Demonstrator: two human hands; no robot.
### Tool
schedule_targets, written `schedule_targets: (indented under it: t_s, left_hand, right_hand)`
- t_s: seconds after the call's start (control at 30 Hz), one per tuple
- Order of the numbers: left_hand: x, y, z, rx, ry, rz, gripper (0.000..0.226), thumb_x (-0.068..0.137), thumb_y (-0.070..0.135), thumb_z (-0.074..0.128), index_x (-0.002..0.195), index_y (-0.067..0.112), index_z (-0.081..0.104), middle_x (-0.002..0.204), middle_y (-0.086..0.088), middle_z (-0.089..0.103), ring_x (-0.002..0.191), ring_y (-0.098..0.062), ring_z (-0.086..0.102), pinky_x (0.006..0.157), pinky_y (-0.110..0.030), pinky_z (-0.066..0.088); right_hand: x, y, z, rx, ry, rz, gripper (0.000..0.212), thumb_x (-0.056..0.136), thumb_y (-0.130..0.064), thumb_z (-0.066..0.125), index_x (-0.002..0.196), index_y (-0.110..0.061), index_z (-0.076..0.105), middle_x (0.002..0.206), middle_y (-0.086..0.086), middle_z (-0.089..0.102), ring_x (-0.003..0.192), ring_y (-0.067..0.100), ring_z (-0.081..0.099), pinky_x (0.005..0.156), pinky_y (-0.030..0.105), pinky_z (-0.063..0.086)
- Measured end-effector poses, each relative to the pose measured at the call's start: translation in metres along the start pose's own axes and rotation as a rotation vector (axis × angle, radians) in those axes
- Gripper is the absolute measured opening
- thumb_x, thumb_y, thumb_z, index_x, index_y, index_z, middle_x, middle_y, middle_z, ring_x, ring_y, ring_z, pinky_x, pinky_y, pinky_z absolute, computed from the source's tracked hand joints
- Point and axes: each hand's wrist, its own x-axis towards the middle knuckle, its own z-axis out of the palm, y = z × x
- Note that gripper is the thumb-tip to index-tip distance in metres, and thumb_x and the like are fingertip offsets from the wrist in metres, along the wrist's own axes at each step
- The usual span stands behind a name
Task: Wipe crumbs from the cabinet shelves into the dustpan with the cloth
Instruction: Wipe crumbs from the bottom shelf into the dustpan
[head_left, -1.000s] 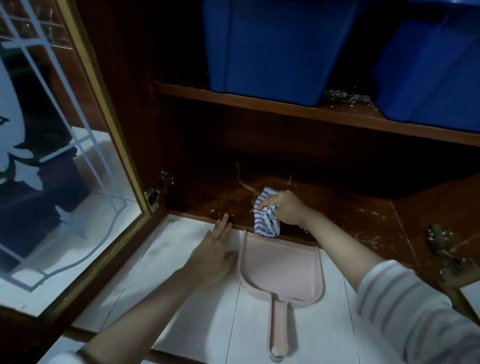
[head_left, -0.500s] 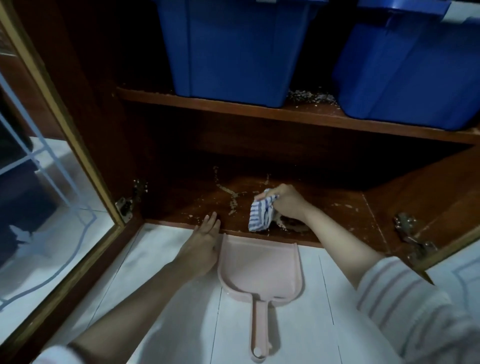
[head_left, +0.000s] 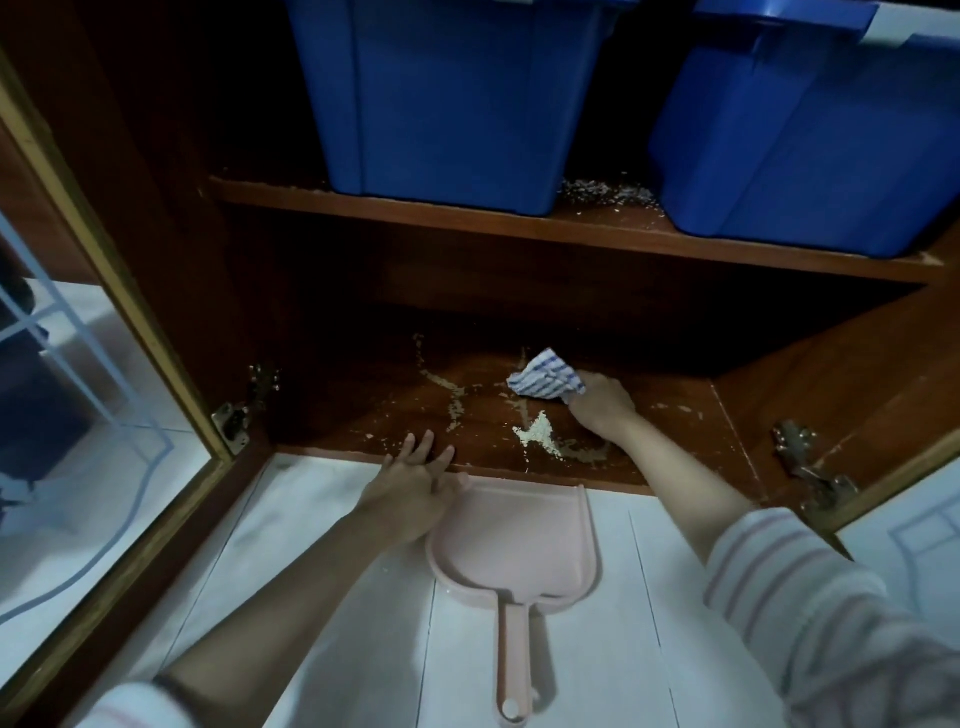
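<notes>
While the striped cloth (head_left: 545, 381) is gripped in the curled fingers of the right hand (head_left: 602, 405), it is held low over the bottom shelf (head_left: 675, 441), toward the back, at about 12 o'clock from the dustpan (head_left: 514, 540). Whether the cloth is touching the wood cannot be told.

- Crumb pile (head_left: 537, 434): pale heap seen on the bottom shelf, just at 7 o'clock of the cloth, between cloth and dustpan. Thinner crumb trails (head_left: 452, 395) are noted at 9 o'clock of the pile.
- Dustpan: pink, laid flat on the white floor (head_left: 322, 571), mouth set against the shelf's front edge, handle pointed to 6 o'clock.
- Left hand (head_left: 415, 493): laid flat and released, fingers straight and spread, fingertips reaching over the shelf's front edge; nothing is grasped. Its thumb side is placed against the dustpan's left front corner.
- Upper shelf (head_left: 519, 228): two blue bins (head_left: 441, 93) are carried side by side; loose crumbs (head_left: 608, 192) are scattered in the gap between them.
- Glass door (head_left: 78, 415): swung open at 9 o'clock, held by a metal hinge (head_left: 231, 418).
- Striped sleeve (head_left: 831, 623) is seen on the right arm at 4 o'clock.
</notes>
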Motion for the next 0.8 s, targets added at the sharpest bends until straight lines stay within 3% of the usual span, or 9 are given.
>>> schedule_targets:
  t_s: [0.1, 0.3, 0.43, 0.57, 0.8]
  left_hand:
    - [0.002, -0.001, -0.001, 0.026, -0.029, 0.009, 0.053, 0.100, 0.042, 0.016, 0.150, 0.024, 0.019, 0.158, -0.005, -0.004, 0.145, -0.023, -0.010, 0.117, -0.042, 0.004]
    - [-0.003, 0.003, -0.009, 0.097, -0.006, 0.014, 0.051, 0.102, 0.036, 0.016, 0.150, 0.021, 0.011, 0.158, -0.006, -0.003, 0.145, -0.023, -0.006, 0.117, -0.040, 0.009]
    - [-0.001, 0.000, -0.004, 0.149, -0.005, 0.017, 0.059, 0.099, 0.046, 0.023, 0.151, 0.022, 0.005, 0.158, -0.005, -0.007, 0.145, -0.022, -0.007, 0.117, -0.039, 0.007]
    - [0.000, -0.006, -0.005, 0.132, -0.054, 0.024, 0.100, 0.078, 0.068, 0.052, 0.150, 0.024, 0.001, 0.157, -0.001, -0.012, 0.145, -0.020, -0.009, 0.117, -0.040, 0.009]
    - [-0.007, 0.007, -0.003, 0.173, 0.032, -0.031, 0.101, 0.077, 0.064, 0.059, 0.151, 0.022, 0.003, 0.158, -0.002, -0.007, 0.146, -0.020, -0.005, 0.117, -0.039, 0.004]
  right_hand:
    - [-0.002, 0.004, 0.011, -0.189, 0.013, -0.029, 0.041, 0.099, -0.037, 0.037, 0.137, -0.024, 0.044, 0.138, 0.007, 0.050, 0.128, 0.030, 0.041, 0.102, 0.037, 0.038]
    - [-0.016, -0.007, 0.021, -0.344, 0.025, -0.119, 0.049, 0.100, -0.045, 0.032, 0.140, -0.018, 0.041, 0.146, 0.002, 0.040, 0.136, 0.025, 0.030, 0.107, 0.040, 0.027]
    - [-0.023, -0.004, 0.024, -0.358, 0.021, -0.171, 0.052, 0.100, -0.046, 0.029, 0.138, -0.014, 0.043, 0.146, 0.002, 0.040, 0.135, 0.025, 0.029, 0.107, 0.038, 0.027]
    - [-0.026, -0.001, 0.022, -0.320, 0.022, -0.182, 0.051, 0.100, -0.045, 0.031, 0.136, -0.013, 0.046, 0.146, 0.003, 0.041, 0.134, 0.025, 0.030, 0.107, 0.037, 0.028]
    - [-0.036, -0.002, 0.019, -0.314, 0.016, -0.178, 0.053, 0.100, -0.046, 0.031, 0.138, -0.010, 0.043, 0.146, 0.004, 0.041, 0.134, 0.026, 0.029, 0.106, 0.037, 0.027]
